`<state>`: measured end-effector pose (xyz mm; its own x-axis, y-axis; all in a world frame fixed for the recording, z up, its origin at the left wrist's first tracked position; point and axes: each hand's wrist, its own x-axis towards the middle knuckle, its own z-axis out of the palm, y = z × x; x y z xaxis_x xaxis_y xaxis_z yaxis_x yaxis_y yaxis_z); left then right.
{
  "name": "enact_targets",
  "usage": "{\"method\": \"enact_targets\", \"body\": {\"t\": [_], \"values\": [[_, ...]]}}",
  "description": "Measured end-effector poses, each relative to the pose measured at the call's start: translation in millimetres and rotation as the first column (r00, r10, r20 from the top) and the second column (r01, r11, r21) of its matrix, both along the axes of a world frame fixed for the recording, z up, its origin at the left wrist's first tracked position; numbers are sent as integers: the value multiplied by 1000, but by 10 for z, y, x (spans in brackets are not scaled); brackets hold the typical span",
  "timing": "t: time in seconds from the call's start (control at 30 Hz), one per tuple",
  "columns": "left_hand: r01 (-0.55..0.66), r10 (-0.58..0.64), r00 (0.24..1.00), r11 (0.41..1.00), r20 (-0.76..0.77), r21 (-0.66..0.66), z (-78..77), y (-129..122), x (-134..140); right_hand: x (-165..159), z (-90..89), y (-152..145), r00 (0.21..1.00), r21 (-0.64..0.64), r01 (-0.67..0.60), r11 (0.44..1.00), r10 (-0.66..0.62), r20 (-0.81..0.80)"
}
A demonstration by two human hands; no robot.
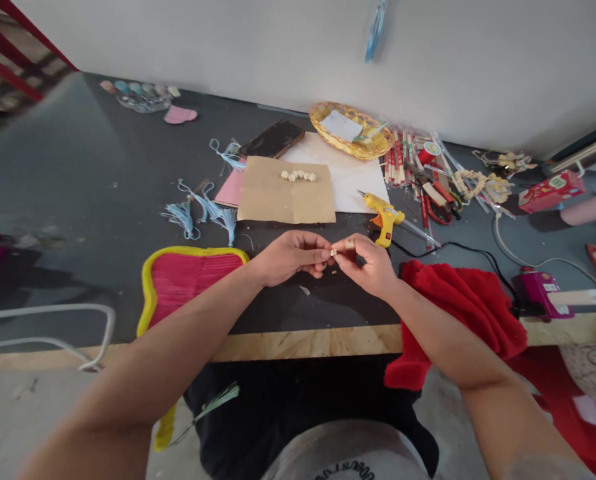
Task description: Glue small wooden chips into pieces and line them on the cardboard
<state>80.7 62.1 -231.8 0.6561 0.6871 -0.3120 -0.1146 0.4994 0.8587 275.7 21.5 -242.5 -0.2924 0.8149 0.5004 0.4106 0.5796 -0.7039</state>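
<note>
My left hand (298,257) and my right hand (371,268) meet over the front of the dark table (278,310). Between their fingertips is a small cream-coloured, flower-like piece (333,253), pinched from both sides. Its exact kind is too small to make out. Another cream bit shows under my left fingers, partly hidden. Just beyond, a row of similar cream pieces (298,176) lies on a sheet of brown paper (283,203). A yellow glue gun (385,215) rests behind my right hand, its nozzle pointing up and left.
A pink fan-shaped piece with yellow edging (188,283) lies under my left forearm, and a red cloth (463,307) under the right. Blue tassels (218,217), a phone (273,139), a wicker basket (351,152) and scissors (441,210) lie farther back. A black cord (471,248) crosses the right side.
</note>
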Motion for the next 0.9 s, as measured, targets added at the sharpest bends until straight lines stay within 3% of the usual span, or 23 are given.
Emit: {"method": "enact_targets", "body": {"t": [0.43, 0.7, 0.9], "values": [[23, -22, 998, 999, -52, 27, 15, 6, -30, -9, -53, -8, 999, 0, -19, 1000, 19, 26], [-100, 102, 994, 992, 26, -76, 58, 48, -102, -35, -65, -23, 999, -97, 25, 995, -28, -32], [-70, 73, 997, 986, 16, -149, 57, 55, -149, -74, -144, 26, 997, -12, 71, 997, -72, -43]]}}
